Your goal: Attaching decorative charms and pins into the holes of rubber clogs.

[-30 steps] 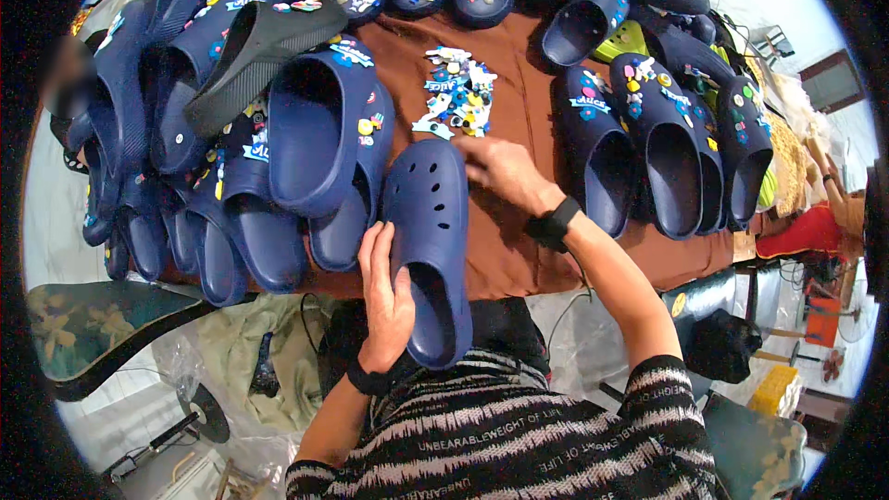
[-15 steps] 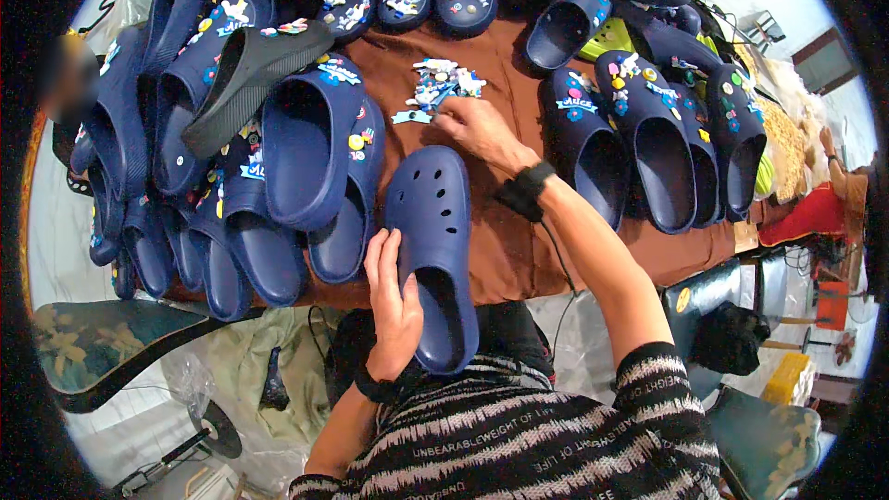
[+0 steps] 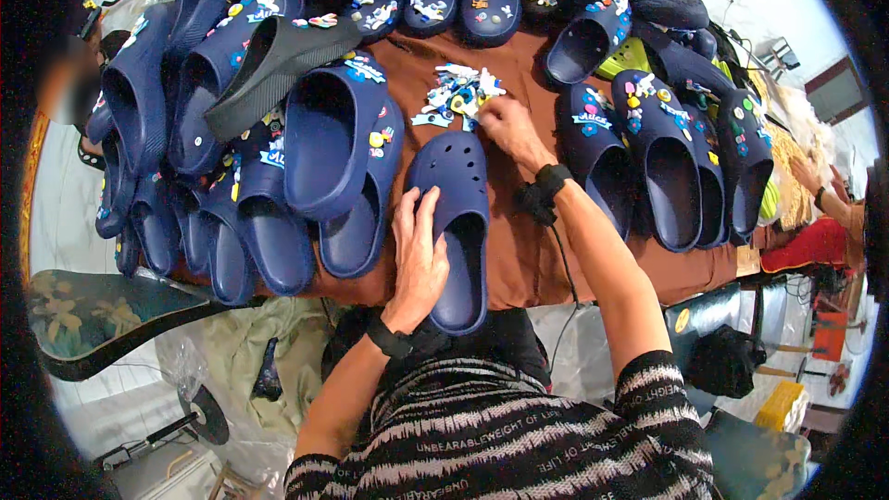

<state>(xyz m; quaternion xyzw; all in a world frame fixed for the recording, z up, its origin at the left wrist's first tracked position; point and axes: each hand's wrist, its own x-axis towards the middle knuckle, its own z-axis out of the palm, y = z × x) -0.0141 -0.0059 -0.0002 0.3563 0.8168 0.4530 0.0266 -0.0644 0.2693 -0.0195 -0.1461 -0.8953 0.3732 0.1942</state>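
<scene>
Hidden: the near end of the plain navy clog (image 3: 456, 222) hangs past the table edge, and the left hand covers part of its left side.
Hard to make out: the single pieces in the charm pile (image 3: 456, 93) — small, pale blue and white, bunched together; whether the right fingertips pinch one cannot be told.
Cut off: the far row of decorated clogs (image 3: 444, 0) runs out at the top rim.
Left hand (image 3: 419, 259): lies flat, fingers spread, along the left side of the plain navy clog, touching it rather than gripping round it.
Right hand (image 3: 505, 125): reaches far across the brown cloth (image 3: 528, 268), fingers curled at the right edge of the charm pile.
Plain navy clog: lies in the middle, toe pointing far, between the two hands — just near of the charm pile.
Left of it: a stack of navy clogs (image 3: 324, 148), with a dark grey slipper (image 3: 278, 65) on top.
Right of it: more clogs with charms (image 3: 667, 148), side by side.
</scene>
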